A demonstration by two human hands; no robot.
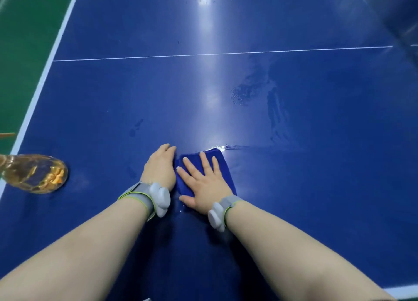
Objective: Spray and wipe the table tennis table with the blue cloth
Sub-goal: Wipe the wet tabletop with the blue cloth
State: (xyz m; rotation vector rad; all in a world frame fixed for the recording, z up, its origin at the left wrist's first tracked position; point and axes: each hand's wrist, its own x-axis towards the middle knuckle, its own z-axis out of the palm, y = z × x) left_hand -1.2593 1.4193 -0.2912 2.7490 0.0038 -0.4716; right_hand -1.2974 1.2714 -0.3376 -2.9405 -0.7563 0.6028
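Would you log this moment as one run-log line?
right hand: flat on blue cloth | left hand: at cloth's left edge | bottle: far left | table: wet streaks

Glossy, wet-streaked table (294,110), soft matt blue cloth (222,165), clear plastic bottle (34,174)

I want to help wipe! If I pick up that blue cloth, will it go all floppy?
Probably floppy: the blue cloth lies folded flat under the right hand, like soft fabric. It may feel damp and slightly heavy, since wet streaks shine at its far edge. It would likely slide easily on the glossy table.
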